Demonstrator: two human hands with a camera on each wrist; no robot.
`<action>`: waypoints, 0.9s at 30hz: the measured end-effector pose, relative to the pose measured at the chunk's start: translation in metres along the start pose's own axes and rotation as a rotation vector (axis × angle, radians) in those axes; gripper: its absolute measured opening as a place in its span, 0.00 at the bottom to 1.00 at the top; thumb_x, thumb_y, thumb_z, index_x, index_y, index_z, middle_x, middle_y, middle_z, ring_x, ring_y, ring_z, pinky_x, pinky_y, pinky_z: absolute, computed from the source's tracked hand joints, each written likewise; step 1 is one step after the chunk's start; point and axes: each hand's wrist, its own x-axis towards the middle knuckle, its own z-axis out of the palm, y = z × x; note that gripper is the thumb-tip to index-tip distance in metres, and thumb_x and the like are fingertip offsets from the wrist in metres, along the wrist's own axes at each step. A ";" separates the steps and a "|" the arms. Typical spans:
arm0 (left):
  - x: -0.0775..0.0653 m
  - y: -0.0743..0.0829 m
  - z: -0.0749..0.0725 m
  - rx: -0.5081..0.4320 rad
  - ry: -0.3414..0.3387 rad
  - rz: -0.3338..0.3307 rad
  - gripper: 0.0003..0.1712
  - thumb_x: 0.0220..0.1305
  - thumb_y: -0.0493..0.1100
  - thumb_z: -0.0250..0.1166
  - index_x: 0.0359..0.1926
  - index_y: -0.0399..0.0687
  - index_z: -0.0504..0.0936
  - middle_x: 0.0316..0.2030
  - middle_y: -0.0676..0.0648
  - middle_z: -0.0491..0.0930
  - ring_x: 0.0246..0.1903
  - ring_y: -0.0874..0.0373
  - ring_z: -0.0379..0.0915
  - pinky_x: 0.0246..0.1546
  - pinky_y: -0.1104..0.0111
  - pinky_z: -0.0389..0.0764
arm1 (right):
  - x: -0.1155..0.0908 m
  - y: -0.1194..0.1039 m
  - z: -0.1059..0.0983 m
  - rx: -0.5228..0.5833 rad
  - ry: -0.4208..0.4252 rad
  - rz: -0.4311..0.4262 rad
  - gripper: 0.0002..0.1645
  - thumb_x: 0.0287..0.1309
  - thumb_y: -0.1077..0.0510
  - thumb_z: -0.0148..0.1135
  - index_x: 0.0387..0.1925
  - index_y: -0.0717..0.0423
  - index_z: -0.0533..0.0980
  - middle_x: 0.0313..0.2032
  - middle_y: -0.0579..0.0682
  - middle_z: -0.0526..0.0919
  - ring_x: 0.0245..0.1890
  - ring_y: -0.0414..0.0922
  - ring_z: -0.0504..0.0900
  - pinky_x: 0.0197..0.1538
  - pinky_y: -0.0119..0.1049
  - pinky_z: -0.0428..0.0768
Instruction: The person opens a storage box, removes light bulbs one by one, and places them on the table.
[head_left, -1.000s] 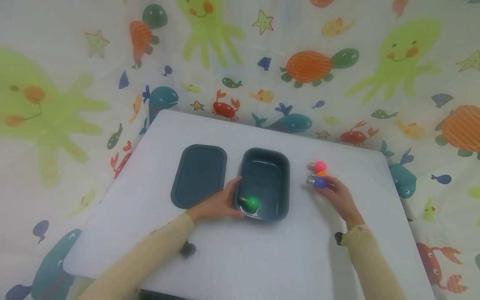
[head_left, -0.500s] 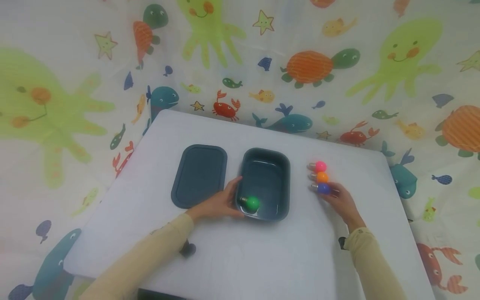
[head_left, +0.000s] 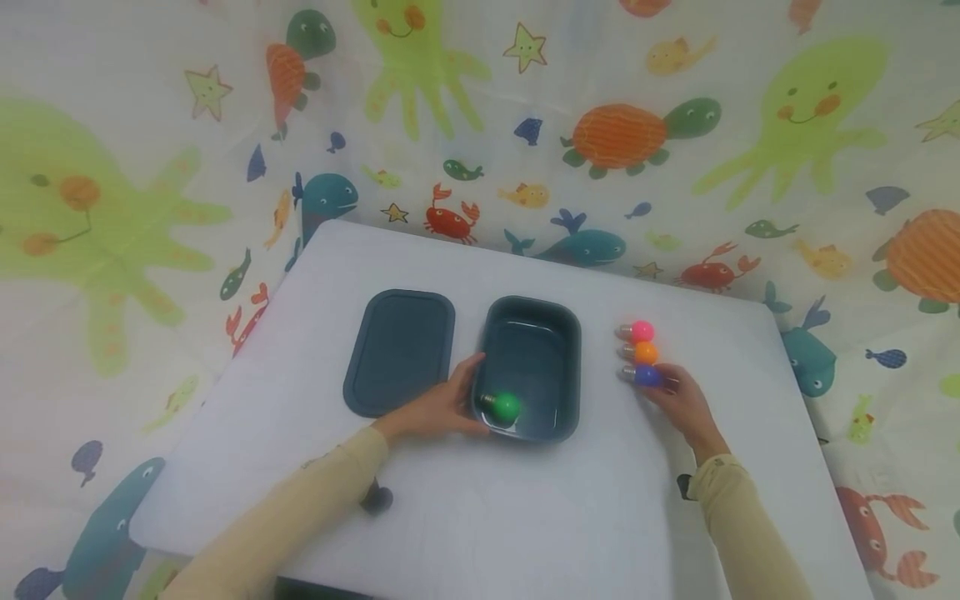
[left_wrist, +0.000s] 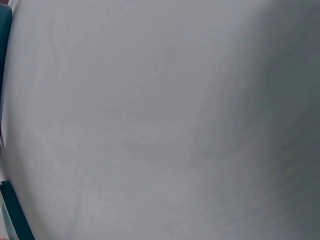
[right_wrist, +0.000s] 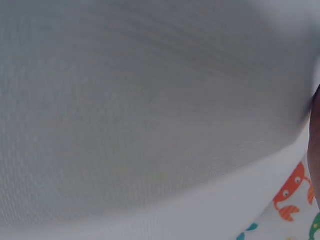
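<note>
In the head view, a blue light bulb lies at the near end of a short row, its metal base pointing left. My right hand pinches its round end from the right. Just beyond it are an orange light bulb and a pink light bulb, untouched. My left hand grips the near left side of a dark grey-blue container, fingers along the wall and thumb by the corner. Inside, a green light bulb rests in the near left corner. Neither wrist view shows the bulbs.
A matching lid lies flat left of the container. White cloth covers the table. A curtain printed with sea animals hangs behind and along the sides. A small dark object shows beside the left forearm.
My right hand has drawn the blue bulb slightly towards me and right, uncovering the orange bulb. Over the last half second both hands have stayed put.
</note>
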 end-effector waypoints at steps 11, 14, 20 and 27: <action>0.002 -0.010 0.001 0.002 0.005 0.022 0.67 0.42 0.60 0.72 0.70 0.69 0.31 0.72 0.49 0.38 0.70 0.54 0.41 0.66 0.58 0.59 | 0.001 -0.001 -0.008 0.024 -0.017 -0.026 0.45 0.55 0.45 0.61 0.66 0.60 0.54 0.65 0.63 0.60 0.64 0.61 0.61 0.62 0.56 0.65; 0.001 -0.010 0.003 -0.002 0.009 0.017 0.67 0.42 0.60 0.73 0.70 0.68 0.31 0.72 0.50 0.38 0.70 0.55 0.41 0.66 0.59 0.59 | 0.000 -0.007 -0.012 0.018 0.023 -0.023 0.45 0.56 0.43 0.59 0.67 0.59 0.53 0.65 0.62 0.60 0.64 0.60 0.61 0.62 0.56 0.65; -0.003 -0.008 0.009 -0.017 0.017 0.015 0.68 0.41 0.60 0.73 0.71 0.66 0.31 0.72 0.51 0.38 0.70 0.57 0.41 0.66 0.60 0.59 | -0.001 -0.027 -0.018 -0.025 0.157 -0.014 0.44 0.56 0.41 0.59 0.67 0.57 0.56 0.63 0.60 0.64 0.62 0.56 0.64 0.63 0.54 0.66; -0.008 -0.005 0.016 -0.052 0.015 0.012 0.67 0.43 0.56 0.73 0.71 0.68 0.32 0.72 0.54 0.35 0.71 0.57 0.39 0.66 0.59 0.58 | -0.006 -0.054 -0.009 0.045 0.122 -0.066 0.41 0.56 0.43 0.59 0.66 0.54 0.58 0.63 0.57 0.65 0.63 0.54 0.63 0.64 0.53 0.65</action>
